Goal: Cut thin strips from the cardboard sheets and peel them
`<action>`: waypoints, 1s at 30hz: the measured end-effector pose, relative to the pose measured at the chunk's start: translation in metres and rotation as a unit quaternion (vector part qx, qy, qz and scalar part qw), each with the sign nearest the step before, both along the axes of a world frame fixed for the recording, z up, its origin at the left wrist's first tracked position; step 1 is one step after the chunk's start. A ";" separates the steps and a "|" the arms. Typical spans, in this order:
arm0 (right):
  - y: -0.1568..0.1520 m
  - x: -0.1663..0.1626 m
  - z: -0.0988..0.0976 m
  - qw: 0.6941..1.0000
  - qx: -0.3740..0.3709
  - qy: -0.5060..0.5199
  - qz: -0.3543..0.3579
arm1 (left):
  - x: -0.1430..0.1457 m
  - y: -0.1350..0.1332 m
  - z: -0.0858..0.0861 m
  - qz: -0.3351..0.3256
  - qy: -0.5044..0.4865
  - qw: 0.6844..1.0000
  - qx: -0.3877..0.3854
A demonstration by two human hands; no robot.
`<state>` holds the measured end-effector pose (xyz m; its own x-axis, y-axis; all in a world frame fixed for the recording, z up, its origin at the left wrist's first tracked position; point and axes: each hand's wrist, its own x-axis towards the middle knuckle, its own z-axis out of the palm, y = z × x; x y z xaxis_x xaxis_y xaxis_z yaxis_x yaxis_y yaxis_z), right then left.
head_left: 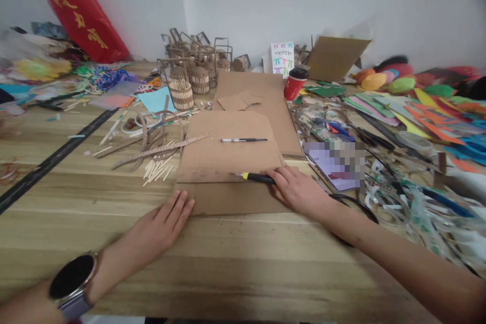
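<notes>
My right hand (298, 190) is closed on the black handle of a craft knife (258, 178) with a yellow collar. The knife lies low over a brown cardboard sheet (235, 197), its blade pointing left near a crease or cut edge. Flat on the wooden table, my left hand (169, 220) has its fingers stretched out, the tips at the cardboard's front left corner. Beyond the knife, a pen (244, 140) with a dark barrel rests across the upper cardboard piece (228, 157).
Larger cardboard sheets (266, 96) lie behind. Small woven baskets (181, 93) and a red lidded cup (295, 85) stand at the back. Thin sticks (157, 169) and a corrugated strip (163, 149) lie left; a phone (336, 167), tape rolls (413, 142) and coloured sheets (429, 116) crowd the right.
</notes>
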<state>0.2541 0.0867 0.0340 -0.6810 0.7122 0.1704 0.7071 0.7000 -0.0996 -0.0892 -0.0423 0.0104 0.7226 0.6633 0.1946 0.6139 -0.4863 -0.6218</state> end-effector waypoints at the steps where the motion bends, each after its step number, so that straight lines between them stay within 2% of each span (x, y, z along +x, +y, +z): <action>1: -0.005 0.003 0.002 1.000 0.004 0.008 -0.015 | -0.002 -0.002 -0.002 0.007 -0.008 1.000 -0.008; 5: -0.027 0.027 0.017 0.994 -0.010 0.068 -0.080 | -0.011 -0.005 -0.005 0.041 -0.060 0.996 -0.048; 7: -0.039 0.042 0.023 0.981 -0.070 0.123 -0.129 | -0.014 -0.005 -0.002 0.041 -0.075 0.994 -0.066; 9: -0.051 0.055 0.026 0.954 -0.146 0.165 -0.203 | -0.015 -0.004 0.004 0.037 -0.080 0.993 -0.082; 12: -0.069 0.071 0.024 0.885 -0.275 0.235 -0.295 | -0.014 0.000 0.013 0.028 -0.085 0.991 -0.096; 16: -0.090 0.087 0.014 0.774 -0.409 0.320 -0.363 | -0.007 0.006 0.019 -0.006 -0.075 0.994 -0.081; 20: -0.109 0.098 0.008 0.680 -0.497 0.375 -0.387 | -0.001 0.018 0.022 -0.053 -0.031 0.995 -0.084; 22: -0.118 0.099 0.008 0.647 -0.516 0.389 -0.405 | 0.002 0.024 0.022 -0.072 -0.003 0.994 -0.085; 24: -0.125 0.097 0.010 0.633 -0.523 0.389 -0.417 | 0.004 0.029 0.021 -0.076 0.001 0.994 -0.077; 26: -0.130 0.094 0.012 0.633 -0.521 0.391 -0.418 | 0.007 0.032 0.019 -0.079 -0.008 0.994 -0.078; 30: -0.135 0.090 0.012 0.631 -0.532 0.396 -0.402 | 0.014 0.030 0.020 -0.029 0.000 0.991 -0.130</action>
